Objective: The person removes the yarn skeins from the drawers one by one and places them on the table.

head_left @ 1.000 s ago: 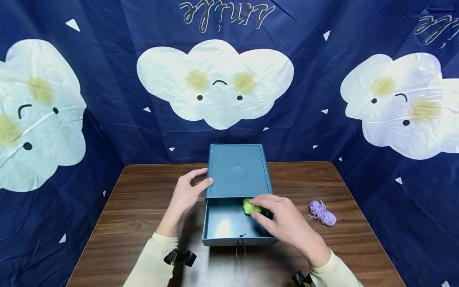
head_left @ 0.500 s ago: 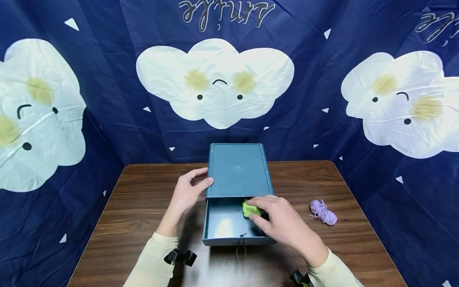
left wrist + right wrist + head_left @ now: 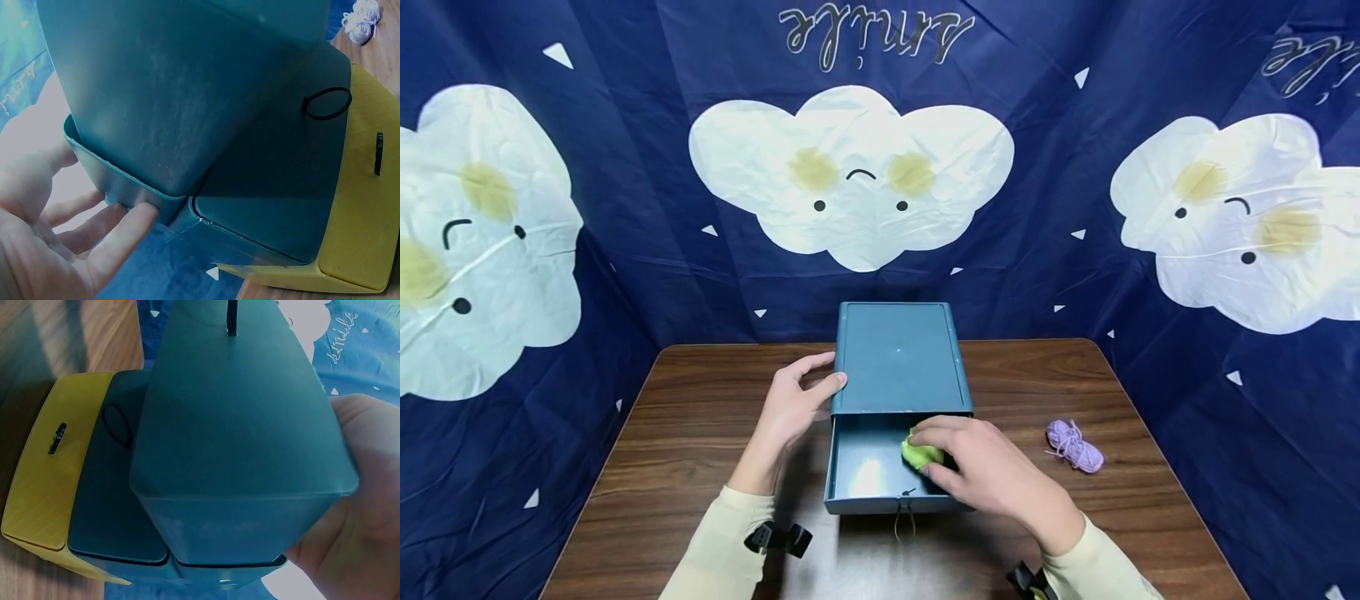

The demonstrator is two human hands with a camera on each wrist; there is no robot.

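Note:
A teal drawer box stands mid-table with its drawer pulled out toward me. My right hand reaches into the drawer and grips a small green yarn ball low over the drawer floor. My left hand rests against the box's left front corner with its fingers fairly straight. In the left wrist view, the fingers touch the teal box's edge. The right wrist view shows mostly teal box, with part of my right hand beside it.
A purple yarn bundle lies on the brown wooden table, right of the drawer. A thin pull cord hangs from the drawer front. A dark blue cloud-print cloth encloses the table on three sides.
My right hand has carried the green yarn ball from the drawer's back edge nearer to me and lower into the drawer. The left hand and the box have stayed put.

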